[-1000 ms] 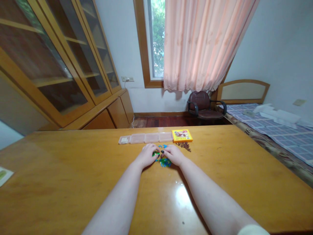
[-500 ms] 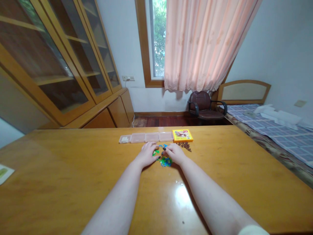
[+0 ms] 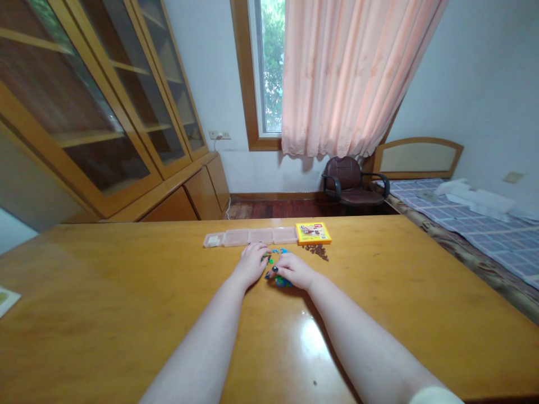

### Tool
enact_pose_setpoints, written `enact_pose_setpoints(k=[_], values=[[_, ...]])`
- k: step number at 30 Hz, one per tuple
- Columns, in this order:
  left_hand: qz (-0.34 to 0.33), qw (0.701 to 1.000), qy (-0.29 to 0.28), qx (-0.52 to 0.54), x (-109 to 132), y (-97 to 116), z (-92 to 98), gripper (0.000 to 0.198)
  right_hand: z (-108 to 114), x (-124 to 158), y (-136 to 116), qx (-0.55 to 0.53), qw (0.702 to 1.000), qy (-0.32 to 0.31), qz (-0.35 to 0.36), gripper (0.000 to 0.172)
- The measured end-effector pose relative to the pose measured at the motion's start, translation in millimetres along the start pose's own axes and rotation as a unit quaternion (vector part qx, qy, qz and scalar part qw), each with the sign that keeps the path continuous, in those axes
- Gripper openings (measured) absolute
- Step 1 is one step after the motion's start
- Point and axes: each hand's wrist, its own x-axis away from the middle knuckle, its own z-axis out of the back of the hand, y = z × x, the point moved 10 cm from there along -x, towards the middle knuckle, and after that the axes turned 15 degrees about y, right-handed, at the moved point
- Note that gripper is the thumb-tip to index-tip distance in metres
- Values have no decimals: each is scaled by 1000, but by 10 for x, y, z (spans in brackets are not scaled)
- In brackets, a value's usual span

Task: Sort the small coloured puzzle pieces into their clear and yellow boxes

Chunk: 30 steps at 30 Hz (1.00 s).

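Note:
My left hand (image 3: 251, 264) rests on the table with fingers loosely spread, beside a few small green pieces (image 3: 270, 261) that it partly covers. My right hand (image 3: 293, 270) reaches over a mixed pile of small green and blue pieces (image 3: 283, 282). Its thumb and fingers come together at the pile's left side; whatever is between them is too small to name. Small blue pieces (image 3: 283, 251) lie just beyond the right hand. A group of small brown pieces (image 3: 316, 251) is spread farther right.
Beyond my hands, a row of clear plastic trays (image 3: 236, 238) meets a yellow box (image 3: 313, 233) with a printed picture. All stand on the wooden table (image 3: 126, 314). A white card (image 3: 7, 300) shows at the left edge. A chair (image 3: 348, 179) stands past the far edge.
My right hand has moved left and nearer to me, now over the green and blue pile. The left thumb has drawn back from the pile toward the left hand.

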Motion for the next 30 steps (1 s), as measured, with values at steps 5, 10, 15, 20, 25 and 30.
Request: enact_pose_setpoints(k=[5,10,15,20,25,30], values=[[-8,999,-20,26,-12,6,-35,30,-24,-7,-38,-12,1000,-10,-1,42],[3,999,-35,19,5,-93,-96,31,-44,-18,31,41,999,-14,-12,40],[71,997,18,-11,-16,-276,3,38,85,-33,149,66,996,40,-37,49],[111,992,47,-29,-12,-371,81,39,-7,-18,26,-2,1000,9,-7,56],[82,996,24,-14,-12,-297,4,38,-24,-23,38,83,997,-7,-10,44],[52,999,-8,6,3,-212,-86,36,2,-34,-35,47,999,2,4,44]])
